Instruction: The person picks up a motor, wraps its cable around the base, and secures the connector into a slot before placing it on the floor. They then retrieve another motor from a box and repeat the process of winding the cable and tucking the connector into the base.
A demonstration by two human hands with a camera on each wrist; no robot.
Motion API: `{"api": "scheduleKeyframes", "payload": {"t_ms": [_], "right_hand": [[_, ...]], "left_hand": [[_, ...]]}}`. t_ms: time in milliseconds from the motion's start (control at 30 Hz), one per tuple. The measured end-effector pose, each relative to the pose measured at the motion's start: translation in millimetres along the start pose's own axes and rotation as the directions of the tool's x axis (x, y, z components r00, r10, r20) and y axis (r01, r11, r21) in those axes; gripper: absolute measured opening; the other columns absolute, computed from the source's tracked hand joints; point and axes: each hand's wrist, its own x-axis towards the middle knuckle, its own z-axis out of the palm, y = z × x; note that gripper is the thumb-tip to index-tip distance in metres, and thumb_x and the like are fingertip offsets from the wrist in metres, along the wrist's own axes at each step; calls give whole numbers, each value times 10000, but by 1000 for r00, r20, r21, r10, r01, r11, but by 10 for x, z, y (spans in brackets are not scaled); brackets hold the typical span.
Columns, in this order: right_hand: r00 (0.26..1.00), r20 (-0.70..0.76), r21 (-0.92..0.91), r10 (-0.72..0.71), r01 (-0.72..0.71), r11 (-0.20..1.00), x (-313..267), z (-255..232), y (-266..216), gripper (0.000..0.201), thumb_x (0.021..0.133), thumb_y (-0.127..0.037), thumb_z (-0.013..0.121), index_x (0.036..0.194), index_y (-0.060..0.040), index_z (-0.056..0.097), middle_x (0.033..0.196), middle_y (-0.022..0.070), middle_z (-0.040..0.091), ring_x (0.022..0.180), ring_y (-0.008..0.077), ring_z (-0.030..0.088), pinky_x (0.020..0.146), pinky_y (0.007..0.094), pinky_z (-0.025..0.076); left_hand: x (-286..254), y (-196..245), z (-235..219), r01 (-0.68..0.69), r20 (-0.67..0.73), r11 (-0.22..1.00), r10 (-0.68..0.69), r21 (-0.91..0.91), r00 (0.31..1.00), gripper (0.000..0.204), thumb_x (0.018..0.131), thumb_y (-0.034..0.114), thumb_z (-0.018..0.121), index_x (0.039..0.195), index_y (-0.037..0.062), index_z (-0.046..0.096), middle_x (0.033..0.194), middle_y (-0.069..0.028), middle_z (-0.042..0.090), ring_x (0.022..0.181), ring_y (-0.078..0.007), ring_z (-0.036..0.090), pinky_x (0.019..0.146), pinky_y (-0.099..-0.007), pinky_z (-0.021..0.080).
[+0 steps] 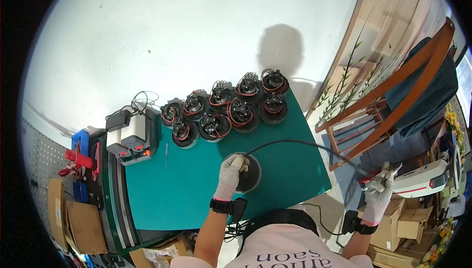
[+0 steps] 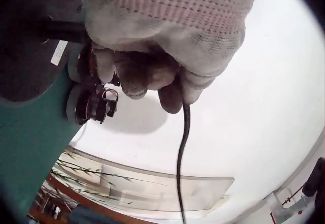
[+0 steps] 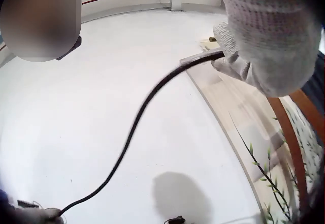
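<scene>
My gloved left hand (image 1: 229,177) grips a black cable (image 1: 290,141) over a dark round wheel (image 1: 253,174) on the green tabletop. In the left wrist view, a short dark shaft (image 2: 63,31) projects from the wheel (image 2: 25,76) toward my left hand (image 2: 167,41), and the cable (image 2: 182,158) runs out past the fingertips. The cable arcs across to my gloved right hand (image 1: 379,187), held off to the right beyond the table. In the right wrist view, my right hand (image 3: 269,46) pinches the cable (image 3: 137,117). Something red and metallic shows at this hand; I cannot tell what it is.
Several wheels (image 1: 241,113) with coiled red and black wires stand along the back of the green table (image 1: 147,189). A grey-and-white device (image 1: 130,137) stands at left, with a thin tool (image 1: 166,155) beside it. A wooden chair (image 1: 393,91) and cardboard boxes (image 1: 388,223) are at right.
</scene>
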Motion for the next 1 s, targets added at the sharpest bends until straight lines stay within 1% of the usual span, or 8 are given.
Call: {"api": "scheduleKeyframes", "payload": {"t_ms": [33, 167, 233, 433, 667, 800, 933, 1000], "right_hand": [[992, 32, 6, 120, -120, 993, 30, -74, -48, 325, 933, -217, 450, 1157, 18, 453, 685, 6, 505, 562, 81, 479, 373, 170, 374], [996, 9, -274, 88, -82, 958, -89, 209, 15, 262, 932, -234, 453, 1099, -32, 454, 550, -46, 293, 436, 47, 274, 361, 177, 256], [988, 43, -244, 145, -131, 961, -64, 191, -1, 240, 934, -244, 449, 1064, -43, 457, 553, -46, 288, 441, 47, 262, 369, 182, 247], [966, 141, -106, 215, -201, 974, 353, -97, -166, 172, 943, -234, 427, 1004, -78, 466, 617, -35, 328, 460, 62, 281, 378, 183, 257], [998, 40, -367, 53, -35, 930, 753, -257, -352, 288, 919, -237, 481, 1155, -81, 429, 698, -35, 448, 627, 71, 481, 396, 155, 413], [972, -134, -339, 192, -227, 913, 942, -333, -342, 261, 908, -228, 503, 1114, -68, 507, 808, -1, 558, 705, 60, 531, 380, 131, 413], [870, 16, -239, 493, -475, 847, 1200, -635, -397, 195, 908, -211, 503, 1035, -69, 542, 827, 10, 573, 713, 62, 555, 413, 119, 437], [893, 40, -269, 449, -423, 865, 1258, -680, -372, 185, 906, -195, 504, 1004, -44, 544, 839, 38, 573, 722, 75, 564, 491, 148, 486]], "left_hand": [[0, 13, 26, -11, -4, 999, 11, 34, 1000, 207, 869, 196, 555, 789, 18, 623, 675, 29, 544, 648, -50, 467, 608, -197, 372], [-188, 279, 524, -177, -111, 945, 214, 276, 970, 146, 845, 198, 581, 818, 69, 642, 677, 32, 559, 710, -87, 513, 740, -244, 404], [-254, 360, 713, -563, 288, 413, 560, 716, 777, 106, 793, 237, 614, 777, 140, 653, 680, 19, 569, 764, -154, 544, 881, -333, 368], [-620, 214, 1240, -802, 625, 202, 531, 562, 572, 252, 620, 374, 690, 604, 152, 572, 644, 16, 507, 745, -191, 512, 834, -406, 325], [-886, -362, 1450, -622, 441, 265, 508, 737, 740, 325, 612, 401, 696, 529, 138, 523, 552, -2, 467, 670, -207, 499, 724, -358, 321], [-872, -490, 1580, -512, 317, 275, 528, 814, 788, 319, 625, 360, 701, 505, 130, 515, 542, -20, 467, 644, -216, 496, 700, -352, 329], [-828, -576, 1573, -494, 286, 271, 555, 826, 782, 199, 650, 265, 699, 567, 129, 579, 582, -26, 504, 672, -207, 531, 778, -383, 398], [-839, -607, 1598, -564, 257, 213, 727, 798, 637, 110, 663, 205, 696, 720, 129, 641, 686, -28, 560, 758, -195, 567, 901, -399, 390]]}}
